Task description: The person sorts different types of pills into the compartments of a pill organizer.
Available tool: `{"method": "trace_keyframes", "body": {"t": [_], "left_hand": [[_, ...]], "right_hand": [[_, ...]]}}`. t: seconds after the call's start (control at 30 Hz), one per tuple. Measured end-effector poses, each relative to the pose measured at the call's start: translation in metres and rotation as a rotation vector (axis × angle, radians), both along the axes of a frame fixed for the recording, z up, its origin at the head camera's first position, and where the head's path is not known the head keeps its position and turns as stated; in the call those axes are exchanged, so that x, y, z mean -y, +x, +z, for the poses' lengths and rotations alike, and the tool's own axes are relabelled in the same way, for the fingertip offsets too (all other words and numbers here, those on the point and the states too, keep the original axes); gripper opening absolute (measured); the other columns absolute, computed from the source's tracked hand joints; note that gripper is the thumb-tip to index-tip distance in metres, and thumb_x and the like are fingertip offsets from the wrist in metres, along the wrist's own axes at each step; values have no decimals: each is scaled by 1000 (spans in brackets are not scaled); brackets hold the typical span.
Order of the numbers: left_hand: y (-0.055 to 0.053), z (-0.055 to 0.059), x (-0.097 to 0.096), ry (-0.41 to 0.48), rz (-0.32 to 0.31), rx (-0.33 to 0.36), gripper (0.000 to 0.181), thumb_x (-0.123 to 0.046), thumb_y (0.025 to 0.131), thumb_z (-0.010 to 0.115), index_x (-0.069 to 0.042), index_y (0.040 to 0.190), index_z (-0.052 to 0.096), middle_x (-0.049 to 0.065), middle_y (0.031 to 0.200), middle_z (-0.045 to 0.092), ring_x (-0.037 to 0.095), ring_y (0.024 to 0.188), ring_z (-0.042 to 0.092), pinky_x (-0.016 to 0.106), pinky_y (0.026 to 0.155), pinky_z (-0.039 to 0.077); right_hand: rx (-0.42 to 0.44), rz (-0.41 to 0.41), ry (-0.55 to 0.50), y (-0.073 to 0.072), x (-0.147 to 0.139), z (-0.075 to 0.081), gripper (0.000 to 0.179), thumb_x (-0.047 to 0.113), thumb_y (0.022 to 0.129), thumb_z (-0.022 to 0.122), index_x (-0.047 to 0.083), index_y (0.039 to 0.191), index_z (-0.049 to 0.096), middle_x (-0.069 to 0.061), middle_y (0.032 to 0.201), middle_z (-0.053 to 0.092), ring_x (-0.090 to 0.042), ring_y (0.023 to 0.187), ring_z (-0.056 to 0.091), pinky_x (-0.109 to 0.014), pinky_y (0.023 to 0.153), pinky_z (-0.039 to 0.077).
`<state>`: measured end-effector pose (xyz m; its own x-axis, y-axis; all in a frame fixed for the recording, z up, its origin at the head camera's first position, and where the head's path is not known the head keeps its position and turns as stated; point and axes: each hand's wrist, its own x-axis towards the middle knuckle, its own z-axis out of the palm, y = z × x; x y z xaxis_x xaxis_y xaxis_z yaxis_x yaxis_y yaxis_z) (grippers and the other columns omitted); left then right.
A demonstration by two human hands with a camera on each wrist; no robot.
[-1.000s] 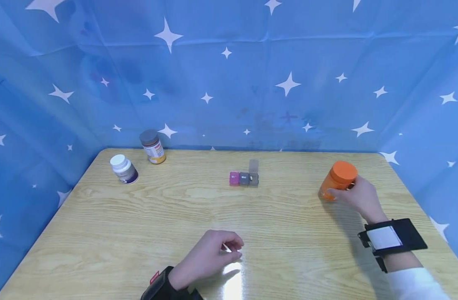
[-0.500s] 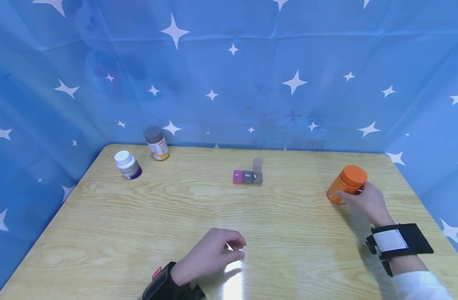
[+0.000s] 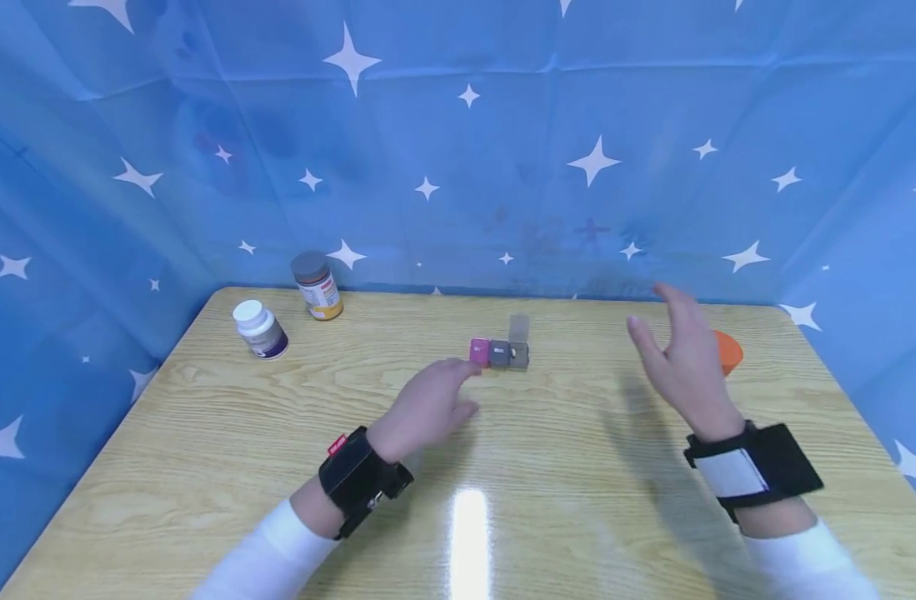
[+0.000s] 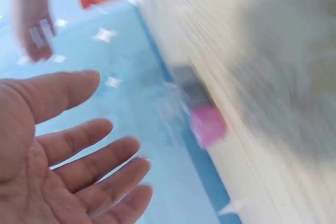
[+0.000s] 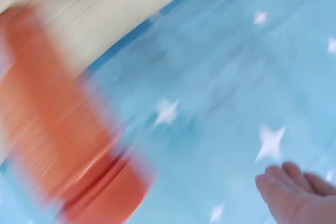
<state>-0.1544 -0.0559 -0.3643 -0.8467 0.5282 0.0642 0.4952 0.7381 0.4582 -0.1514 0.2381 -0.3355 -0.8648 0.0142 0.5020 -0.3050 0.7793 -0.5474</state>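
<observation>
The left hand reaches over the counter with loosely extended fingers that hold nothing, the fingertips just beside a pill box near the middle of the far half. This box has 3 compartments in a row: pink, dark grey and lighter grey. The lid of the lighter grey 1 is raised, and a small pale object shows inside.

The right hand is blurred, its fingers spread and released. It hides much of an orange bottle on the right side of the counter; the right wrist view shows a gap between hand and bottle.

At the far left, 2 more bottles stand near each other: a white-capped bottle and a dark-capped bottle. Behind hangs a blue backdrop with white stars.
</observation>
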Motion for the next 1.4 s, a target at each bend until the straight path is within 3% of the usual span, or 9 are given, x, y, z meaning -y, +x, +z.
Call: {"method": "trace_keyframes", "body": {"t": [0.17,0.3,0.43,0.57,0.93,1.23,1.4], "left_hand": [[-41,-8,-14,-114,32,-83,42,-15,83,67,0,121,55,15,115,63,29,109,57,40,88,49],[-64,-15,-25,-165,27,-90,36,-18,83,68,-3,114,60,11,104,66,27,99,59,38,76,51],[-79,-21,-33,-212,26,-73,31,-24,82,70,-7,107,63,8,95,67,26,93,59,36,74,50],[-86,-25,-36,-244,32,-49,32,-25,81,71,-9,108,64,6,95,67,25,93,58,36,75,50],[-93,-34,-34,-234,32,-71,6,-17,82,68,-12,85,66,2,82,64,20,83,53,30,67,43],[-96,-35,-31,-244,43,-79,7,-19,81,69,-14,79,65,1,82,65,20,82,54,31,69,45],[-96,-34,-29,-244,52,-57,5,-15,82,67,-14,78,64,1,82,65,19,82,53,31,71,45]], "right_hand": [[226,174,121,-39,36,-10,49,18,99,38,-7,140,30,-29,142,34,-42,132,31,-54,106,27],[349,247,203,-66,50,-25,46,11,98,34,-7,140,29,-28,143,34,-41,133,31,-52,108,28],[382,301,262,-82,56,-40,46,5,95,34,-9,139,31,-29,141,37,-41,131,34,-51,107,31],[406,329,322,-92,59,-51,46,1,92,38,-11,137,34,-30,139,39,-42,130,36,-50,107,31],[446,357,371,-95,62,-56,47,-3,88,43,-10,135,37,-29,137,42,-41,128,39,-49,106,33],[360,371,448,-70,71,-50,40,3,88,52,-5,127,51,-23,126,55,-36,116,54,-46,96,44],[401,389,541,-58,81,-59,41,5,88,53,-4,128,51,-21,130,53,-33,117,54,-43,96,44]]}}
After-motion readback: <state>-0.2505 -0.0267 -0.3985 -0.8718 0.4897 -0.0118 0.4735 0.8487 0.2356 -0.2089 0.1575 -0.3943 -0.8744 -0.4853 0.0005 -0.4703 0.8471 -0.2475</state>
